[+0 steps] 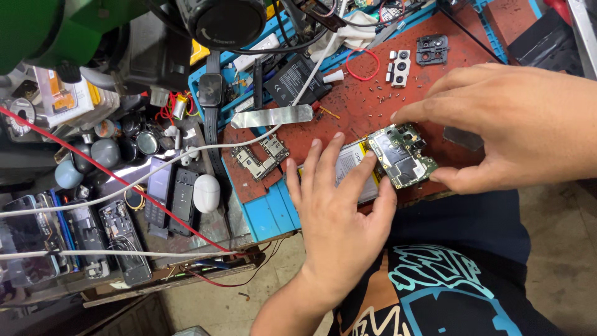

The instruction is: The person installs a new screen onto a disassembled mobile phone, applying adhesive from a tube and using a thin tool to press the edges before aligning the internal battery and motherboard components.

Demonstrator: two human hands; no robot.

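Green phone mainboard (401,155) sits at the near right edge of the red repair mat (373,99), tilted, its long axis running far-left to near-right. It overlaps the right end of a pale phone battery (348,165), which lies just to its left.

Right hand (516,124) comes in from the right; grip part closed, a fingertip on the board's far edge and the thumb on its near right corner, pinching it. Left hand (336,211) lies flat from the near side, fingers spread over the battery, one fingertip touching the board's left end. Left grip is open and encloses nothing. The right hand is the one holding the board.

Left of the battery: a smaller bare circuit board (260,158) on the mat edge. Farther: a flat metal strip (273,116), a black battery (297,79), a red wire loop (363,64), a camera module (400,66) and loose screws (382,93) scattered on the mat.

Far left of the bench (211,227): dismantled phones (124,239), a white earbud case (206,193). No containers discernible.
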